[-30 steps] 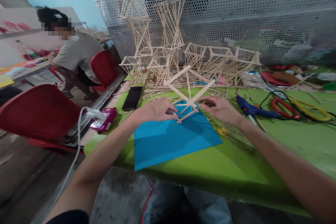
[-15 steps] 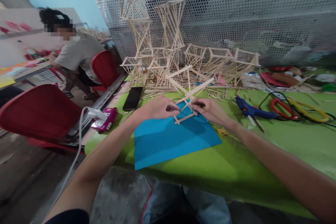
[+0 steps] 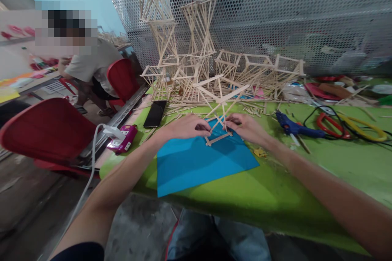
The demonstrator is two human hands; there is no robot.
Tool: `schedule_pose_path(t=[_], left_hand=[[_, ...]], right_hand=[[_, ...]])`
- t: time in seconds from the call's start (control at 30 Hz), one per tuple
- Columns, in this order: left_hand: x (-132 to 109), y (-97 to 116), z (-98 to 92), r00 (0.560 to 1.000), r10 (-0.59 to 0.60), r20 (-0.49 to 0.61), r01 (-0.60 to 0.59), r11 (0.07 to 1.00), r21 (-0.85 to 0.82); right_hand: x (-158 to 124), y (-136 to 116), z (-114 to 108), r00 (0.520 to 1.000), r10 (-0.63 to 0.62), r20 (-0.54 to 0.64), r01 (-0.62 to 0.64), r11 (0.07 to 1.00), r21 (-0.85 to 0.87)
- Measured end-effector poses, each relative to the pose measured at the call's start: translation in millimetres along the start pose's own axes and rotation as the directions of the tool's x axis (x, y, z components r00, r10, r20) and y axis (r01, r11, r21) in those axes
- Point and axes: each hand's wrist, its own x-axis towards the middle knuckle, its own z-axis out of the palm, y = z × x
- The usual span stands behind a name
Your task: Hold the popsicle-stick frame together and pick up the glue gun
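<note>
Between my hands a small wooden stick frame (image 3: 219, 139) stands on a blue sheet (image 3: 196, 167), its thin sticks crossing upward to flat sticks at the top. My left hand (image 3: 192, 126) is closed at the frame's left side, thumb and fingertips pinched around its lower sticks. On the other side my right hand (image 3: 241, 126) pinches the frame near its right lower corner. Fingers partly cover the points where each hand grips. The blue sheet lies on a green tabletop (image 3: 343, 171).
Several stick structures, including a twisted tower (image 3: 200, 28), stand behind, with loose sticks around them. A black phone (image 3: 155, 114) and purple power adapter (image 3: 124, 138) lie left. To the right are a blue glue gun (image 3: 295, 126) and red-handled tool (image 3: 332, 126). A person (image 3: 92, 61) sits at left.
The stick frame has shifted and turned very slightly between my hands. Both hands keep their hold on it, and the view has moved a little.
</note>
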Motion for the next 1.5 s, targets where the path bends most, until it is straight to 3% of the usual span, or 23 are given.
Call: schedule_pose_path(t=[0.1, 0.47, 0.87, 1.5], left_hand=[[2.2, -1.4, 1.2, 1.0, -0.015, 0.024, 0.016, 1.0, -0.02], [1.9, -2.5, 4.3, 0.997, -0.038, 0.061, 0.044, 0.995, -0.091], [5.1, -6.1, 9.3, 0.997, 0.001, 0.081, 0.0, 1.0, -0.006], [7.2, -4.0, 10.8, 0.986, 0.071, 0.152, -0.058, 0.995, -0.086]], right_hand=[[-1.4, -0.3, -0.9, 1.0, 0.026, 0.014, -0.027, 0.999, 0.038], [-5.3, 5.8, -10.9, 0.991, -0.137, 0.014, 0.137, 0.981, -0.137], [-9.4, 2.9, -13.8, 0.994, -0.09, 0.057, 0.096, 0.989, -0.114], [-15.2, -1.6, -19.0, 0.989, -0.089, 0.118, 0.106, 0.984, -0.143]])
